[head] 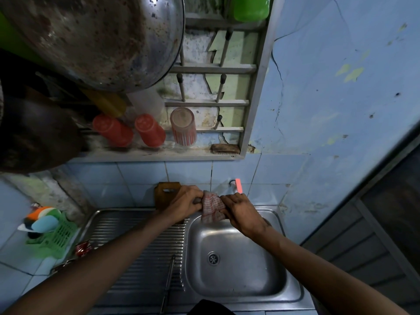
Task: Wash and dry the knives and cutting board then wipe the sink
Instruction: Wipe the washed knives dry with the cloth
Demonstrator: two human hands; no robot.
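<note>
A red-and-white checked cloth point(212, 209) hangs bunched above the back rim of the steel sink point(234, 287). My left hand point(185, 203) grips its left side and my right hand point(241, 212) grips its right side. Behind my left hand a brown wooden cutting board point(164, 194) stands upright against the tiled wall. A knife point(169, 278) lies lengthwise on the ribbed drainboard point(136, 235), left of the basin.
A tap with a pink handle point(237, 185) sticks out of the wall above the basin. At left stands a green basket point(56, 237) with sponges. Overhead, a wall rack holds a large metal pan point(97, 39), red cups point(150, 130) and a glass point(183, 126).
</note>
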